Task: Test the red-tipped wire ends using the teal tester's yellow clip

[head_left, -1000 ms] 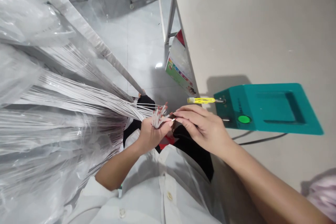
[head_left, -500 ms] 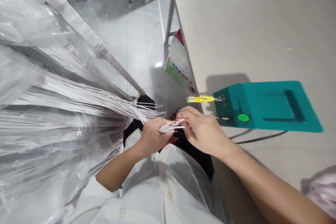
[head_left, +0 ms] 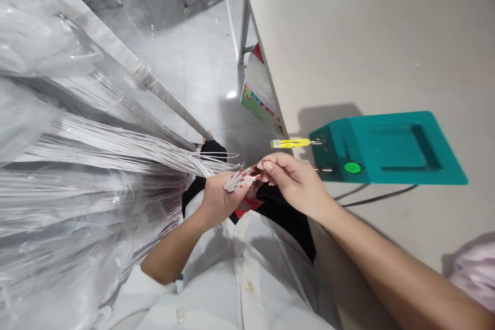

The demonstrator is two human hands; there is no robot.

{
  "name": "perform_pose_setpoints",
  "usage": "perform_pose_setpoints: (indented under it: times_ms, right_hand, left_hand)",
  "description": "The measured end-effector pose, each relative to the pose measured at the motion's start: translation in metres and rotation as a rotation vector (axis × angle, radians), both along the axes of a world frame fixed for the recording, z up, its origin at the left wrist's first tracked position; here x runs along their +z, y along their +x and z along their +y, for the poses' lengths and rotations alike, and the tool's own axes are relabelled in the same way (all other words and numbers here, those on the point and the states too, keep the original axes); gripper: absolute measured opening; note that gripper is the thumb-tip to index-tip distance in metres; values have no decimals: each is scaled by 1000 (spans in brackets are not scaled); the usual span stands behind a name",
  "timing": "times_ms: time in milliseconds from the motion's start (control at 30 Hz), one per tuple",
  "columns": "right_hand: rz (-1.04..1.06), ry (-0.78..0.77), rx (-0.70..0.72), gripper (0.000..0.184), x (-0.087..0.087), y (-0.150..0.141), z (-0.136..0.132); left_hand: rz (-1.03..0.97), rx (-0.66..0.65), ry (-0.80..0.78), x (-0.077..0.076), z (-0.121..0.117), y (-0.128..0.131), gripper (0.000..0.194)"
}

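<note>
My left hand is closed around the end of a bundle of white wires. Their short tips stick out past the thumb, some with reddish ends. Just to the right, my right hand has thumb and forefinger pinched together beside those tips. What lies in the pinch is too small to make out. Beyond the right hand, a teal device with a green button sits on the table. A yellow clip and a metal prong project from its near side.
The pale table fills the right side. Black cables run from under the device. More white wires, wrapped in clear plastic, hang along a slanted rail at left. A printed box stands under the table edge.
My right hand's fingers have drawn together into a tighter pinch by the wire tips. The left hand, still gripping the wires, has shifted slightly left. The view has moved a little.
</note>
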State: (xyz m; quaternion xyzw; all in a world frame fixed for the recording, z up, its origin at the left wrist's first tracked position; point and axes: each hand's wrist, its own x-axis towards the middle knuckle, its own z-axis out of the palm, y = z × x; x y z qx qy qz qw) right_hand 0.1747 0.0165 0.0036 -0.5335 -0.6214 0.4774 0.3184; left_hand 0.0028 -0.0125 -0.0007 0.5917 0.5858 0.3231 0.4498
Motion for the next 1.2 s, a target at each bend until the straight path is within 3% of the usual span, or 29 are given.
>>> perform_pose_setpoints:
  times_ms: [67, 167, 333, 500, 600, 700, 833, 933, 1033, 1200]
  right_hand:
    - [91, -54, -10, 32, -1, 0, 0]
    - [98, 11, 61, 27, 1, 1, 0]
    - [-126, 196, 204, 18, 12, 3, 3]
    - [-232, -82, 327, 21, 12, 7, 6]
    - [-178, -181, 334, 21, 7, 8, 6]
    - [-139, -160, 317, 20, 1, 7, 4]
    - [32, -146, 108, 24, -1, 4, 2]
    - [194, -50, -10, 30, 4, 0, 1]
    - [255, 76, 20, 25, 9, -3, -1]
    - [242, 85, 87, 13, 7, -8, -3]
  left_hand:
    - [-35, 24, -34, -1, 0, 0, 22]
    - [-7, 27, 17, -3, 0, 0, 23]
    - [92, -151, 221, 1, -1, -2, 20]
    - [39, -275, 249, 0, -4, -3, 18]
    - [-36, -226, 240, -3, -5, -4, 18]
    - [-47, -97, 164, -3, -3, -3, 20]
    - [-65, 34, 3, 2, 1, 0, 19]
    - [-81, 50, -14, 3, 2, 1, 19]
    - [-99, 4, 9, 1, 1, 0, 24]
    - [-162, 17, 4, 3, 2, 1, 28]
